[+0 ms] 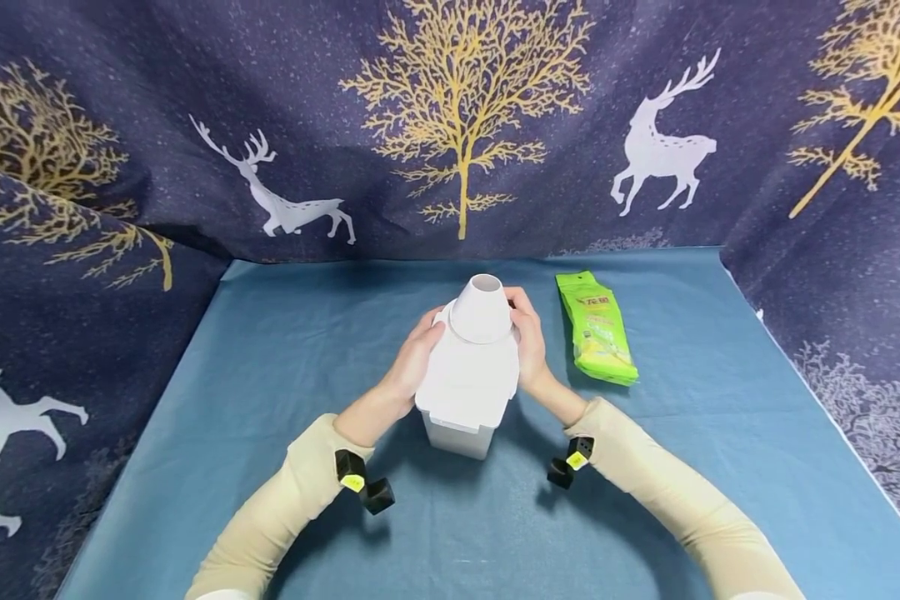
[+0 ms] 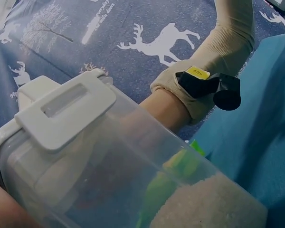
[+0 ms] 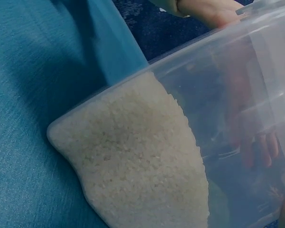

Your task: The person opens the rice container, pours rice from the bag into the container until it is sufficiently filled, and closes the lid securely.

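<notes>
Both hands hold a tall see-through rice container point(image 3: 213, 109) by its sides, just under the white lid point(image 1: 468, 379). A white cone-shaped cup point(image 1: 486, 312) sits on the far part of the lid, narrow end up. White rice point(image 3: 133, 152) fills the lower part of the container. The left hand point(image 1: 412, 362) grips the left side, its thumb along the lid's edge. On the other side the right hand point(image 1: 528, 342) grips near the cup, partly hidden by it. A white lid clip point(image 2: 69, 111) lies flat against the wall in the left wrist view.
A green printed packet point(image 1: 598, 329) lies on the blue tablecloth point(image 1: 307, 333), right of the right hand. Dark cloth with deer and trees point(image 1: 465, 117) hangs behind the table and along its sides. Small black cameras point(image 1: 363, 482) are strapped to both sleeved wrists.
</notes>
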`<state>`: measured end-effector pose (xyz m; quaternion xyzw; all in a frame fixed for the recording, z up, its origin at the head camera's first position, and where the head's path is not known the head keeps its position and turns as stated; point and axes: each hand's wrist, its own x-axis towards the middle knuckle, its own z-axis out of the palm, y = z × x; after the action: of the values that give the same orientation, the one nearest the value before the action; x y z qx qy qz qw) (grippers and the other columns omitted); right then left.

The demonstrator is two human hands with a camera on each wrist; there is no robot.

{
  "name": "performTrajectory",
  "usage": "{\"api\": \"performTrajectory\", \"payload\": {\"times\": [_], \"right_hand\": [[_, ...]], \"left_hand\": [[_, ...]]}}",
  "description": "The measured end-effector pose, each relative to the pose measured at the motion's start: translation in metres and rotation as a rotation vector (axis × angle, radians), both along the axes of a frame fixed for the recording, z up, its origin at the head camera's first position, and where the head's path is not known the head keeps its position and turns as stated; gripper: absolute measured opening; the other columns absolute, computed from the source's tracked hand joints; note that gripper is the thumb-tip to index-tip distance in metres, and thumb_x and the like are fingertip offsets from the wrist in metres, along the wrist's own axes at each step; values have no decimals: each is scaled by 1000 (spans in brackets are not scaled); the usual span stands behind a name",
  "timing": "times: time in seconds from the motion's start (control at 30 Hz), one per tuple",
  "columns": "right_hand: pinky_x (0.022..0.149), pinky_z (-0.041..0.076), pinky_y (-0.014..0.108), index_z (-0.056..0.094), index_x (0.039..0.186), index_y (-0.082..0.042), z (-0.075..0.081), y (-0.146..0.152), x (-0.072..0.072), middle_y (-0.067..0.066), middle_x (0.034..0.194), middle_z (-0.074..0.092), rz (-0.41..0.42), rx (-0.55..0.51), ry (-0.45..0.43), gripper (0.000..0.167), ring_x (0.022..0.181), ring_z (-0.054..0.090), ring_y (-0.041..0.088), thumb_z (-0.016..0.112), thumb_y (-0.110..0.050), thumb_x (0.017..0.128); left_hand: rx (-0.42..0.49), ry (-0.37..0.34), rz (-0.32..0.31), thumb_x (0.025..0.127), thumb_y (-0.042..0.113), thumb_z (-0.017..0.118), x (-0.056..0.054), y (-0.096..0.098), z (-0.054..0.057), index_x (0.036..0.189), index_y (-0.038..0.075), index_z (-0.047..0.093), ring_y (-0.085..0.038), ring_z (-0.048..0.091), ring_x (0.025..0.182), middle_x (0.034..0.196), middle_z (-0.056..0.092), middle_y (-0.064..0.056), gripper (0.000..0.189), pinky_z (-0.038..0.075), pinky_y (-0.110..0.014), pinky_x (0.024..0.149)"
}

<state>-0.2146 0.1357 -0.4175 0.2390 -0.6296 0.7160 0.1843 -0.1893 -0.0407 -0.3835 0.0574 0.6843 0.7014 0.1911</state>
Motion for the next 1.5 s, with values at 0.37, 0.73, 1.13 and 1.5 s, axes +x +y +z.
{"api": "performTrajectory", "payload": {"times": [0.37, 0.73, 1.13, 1.5], "right_hand": [[77, 41, 21, 55, 102, -19, 2, -1, 2, -11, 93, 55, 19, -71, -22, 40, 85, 50, 7, 21, -1, 92], [80, 40, 21, 56, 103, -18, 0, -4, 1, -11, 95, 56, 2, -64, -14, 39, 88, 50, 7, 22, -2, 91], [87, 39, 19, 54, 112, 13, -1, 2, 2, -11, 103, 58, -112, 98, -96, 40, 95, 51, 4, 26, -8, 94], [111, 30, 50, 35, 148, -7, 9, 7, 36, 13, 150, 40, -181, 391, -255, 47, 138, 37, 28, 24, -24, 106]], "left_hand": [[145, -51, -130, 104, 30, 23, -5, -3, -6, 156, 17, 12, -25, 25, 144, 159, 21, -7, 54, 23, -43, 115], [170, -34, -21, 101, 31, 29, -1, 0, -13, 156, 13, 10, -26, 13, 149, 163, 10, -6, 61, 11, -46, 120], [183, -26, -33, 102, 33, 29, -1, -1, -18, 156, 15, 12, -28, 23, 144, 159, 20, -9, 60, 19, -47, 117], [7, 167, 46, 101, 18, 37, 33, -9, -13, 155, 12, 14, -24, 10, 150, 163, 13, -6, 59, 11, -50, 120]]}}
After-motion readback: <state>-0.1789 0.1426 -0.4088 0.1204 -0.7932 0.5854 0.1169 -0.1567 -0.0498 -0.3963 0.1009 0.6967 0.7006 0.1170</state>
